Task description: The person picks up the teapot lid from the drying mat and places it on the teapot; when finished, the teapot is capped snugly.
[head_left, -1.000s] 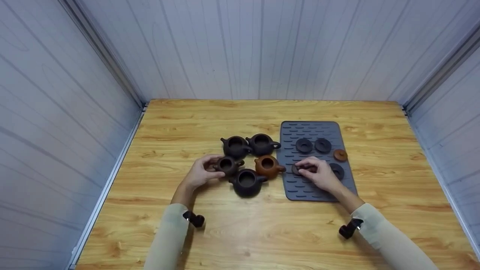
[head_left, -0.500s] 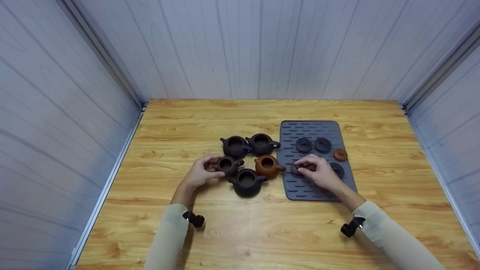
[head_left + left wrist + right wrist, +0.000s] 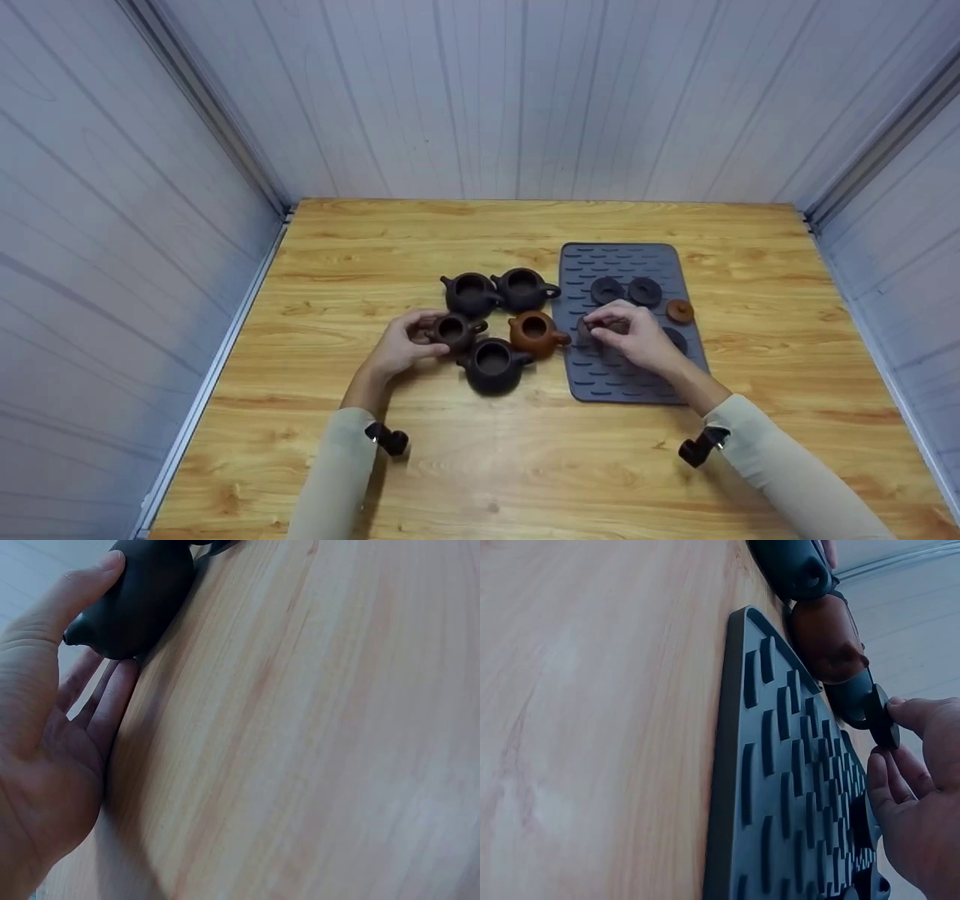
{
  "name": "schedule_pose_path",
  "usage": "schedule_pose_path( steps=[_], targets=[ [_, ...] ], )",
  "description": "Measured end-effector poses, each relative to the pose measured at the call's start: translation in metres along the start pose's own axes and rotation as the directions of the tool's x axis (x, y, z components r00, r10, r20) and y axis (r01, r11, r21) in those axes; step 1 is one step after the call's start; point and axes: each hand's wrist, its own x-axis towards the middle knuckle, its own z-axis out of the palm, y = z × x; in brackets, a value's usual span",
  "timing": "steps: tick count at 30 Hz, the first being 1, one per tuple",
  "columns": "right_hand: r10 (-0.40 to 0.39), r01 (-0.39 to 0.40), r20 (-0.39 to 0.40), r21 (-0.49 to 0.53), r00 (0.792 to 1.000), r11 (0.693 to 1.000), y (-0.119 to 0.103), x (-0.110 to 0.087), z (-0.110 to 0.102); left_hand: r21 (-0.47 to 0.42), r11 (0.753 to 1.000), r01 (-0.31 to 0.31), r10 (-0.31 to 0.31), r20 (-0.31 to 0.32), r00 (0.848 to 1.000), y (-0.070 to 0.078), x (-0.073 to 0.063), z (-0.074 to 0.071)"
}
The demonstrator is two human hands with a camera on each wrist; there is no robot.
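My left hand (image 3: 405,346) holds a small dark brown teapot (image 3: 452,328) from its spout side, thumb in front and fingers behind. The left wrist view shows the thumb on the dark teapot body (image 3: 142,600), other fingertips partly hidden by it. My right hand (image 3: 634,337) pinches a small dark lid (image 3: 881,717) between thumb and fingers, raised above the grey mat (image 3: 619,259). An orange-brown teapot (image 3: 534,341) stands left of that lid, its handle toward the mat. All the teapots are lidless.
Two black teapots (image 3: 471,300) (image 3: 520,294) stand behind, and a black one (image 3: 493,379) in front. On the mat lie black lids (image 3: 607,291) (image 3: 645,292), an orange-brown lid (image 3: 680,310) at the right edge, and a black lid (image 3: 676,341) partly behind my right hand. Panelled walls enclose the table.
My right hand has lifted the small dark lid off the mat and shifted slightly left and away from me. The left hand and the teapots stay where they were.
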Motion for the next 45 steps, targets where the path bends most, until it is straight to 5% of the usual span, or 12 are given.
schedule_pose_path(
  steps=[29,45],
  targets=[
    [-0.061,0.061,0.0,0.043,0.998,0.997,-0.042,0.02,0.019,0.01,1.0,-0.007,0.007,-0.017,1.0,-0.001,0.002,0.001],
    [-0.102,0.101,0.0,0.15,0.995,0.983,-0.065,0.036,0.049,0.022,1.0,0.009,-0.008,-0.022,1.0,0.002,-0.001,0.003]
  ],
)
